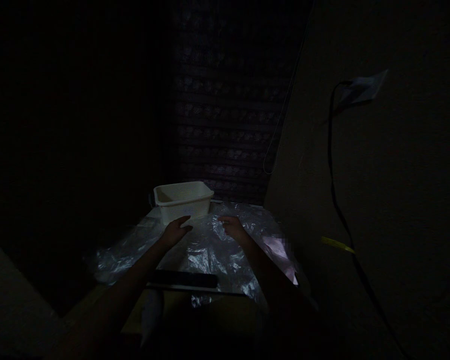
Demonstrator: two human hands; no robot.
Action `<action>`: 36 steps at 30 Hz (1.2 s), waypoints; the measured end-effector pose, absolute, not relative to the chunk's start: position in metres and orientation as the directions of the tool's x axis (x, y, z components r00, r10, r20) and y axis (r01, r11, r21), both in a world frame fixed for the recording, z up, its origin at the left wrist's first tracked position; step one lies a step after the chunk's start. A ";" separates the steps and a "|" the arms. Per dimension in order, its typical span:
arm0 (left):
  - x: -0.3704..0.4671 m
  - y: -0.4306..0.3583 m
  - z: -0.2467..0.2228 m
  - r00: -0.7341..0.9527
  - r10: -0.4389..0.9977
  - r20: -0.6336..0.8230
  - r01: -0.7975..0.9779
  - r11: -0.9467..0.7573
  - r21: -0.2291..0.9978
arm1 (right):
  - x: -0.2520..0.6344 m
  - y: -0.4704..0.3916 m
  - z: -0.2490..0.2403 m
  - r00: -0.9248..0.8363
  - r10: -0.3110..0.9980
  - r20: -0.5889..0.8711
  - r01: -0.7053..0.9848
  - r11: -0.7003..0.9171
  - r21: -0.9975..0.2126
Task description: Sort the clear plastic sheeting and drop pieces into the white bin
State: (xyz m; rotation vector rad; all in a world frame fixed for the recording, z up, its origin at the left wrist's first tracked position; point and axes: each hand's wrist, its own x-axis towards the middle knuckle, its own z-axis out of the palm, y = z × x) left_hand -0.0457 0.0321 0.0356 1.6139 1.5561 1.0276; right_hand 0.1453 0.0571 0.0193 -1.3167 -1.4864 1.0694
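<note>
In dim light, clear crinkled plastic sheeting [206,257] covers the table in front of me. My left hand [176,231] is over it, just in front of a white plastic tub [185,209], fingers stretched forward and thumb apart, holding nothing. Level with it on the right is my right hand [233,228], its fingers pointing left and apart, close to a bunched part of the sheeting. Whether those fingers touch the plastic I cannot tell. A dark flat bar-shaped object [185,279] lies along the table's near edge, by my left forearm.
A pinkish sheet or packet [279,252] lies at the table's right side. Behind the table hangs a dark patterned blind or curtain [225,110]. On the right wall, a black cable [332,175] runs down from a socket plate [365,89], with a yellow tag [336,244] on it.
</note>
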 end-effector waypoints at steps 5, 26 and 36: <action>-0.047 0.031 0.043 0.022 0.985 0.172 0.524 -0.158 0.837 | 0.143 0.056 0.022 -0.042 0.995 0.089 0.318 0.098 -0.943; -0.064 -0.020 0.003 0.634 0.746 0.202 0.773 -0.615 -0.154 | 0.174 0.007 0.012 -0.552 0.813 0.187 0.827 0.562 -0.003; -0.058 -0.017 -0.017 0.633 0.742 0.221 0.768 -0.638 -0.058 | 0.177 0.002 0.008 -0.606 0.777 0.174 0.791 0.612 0.021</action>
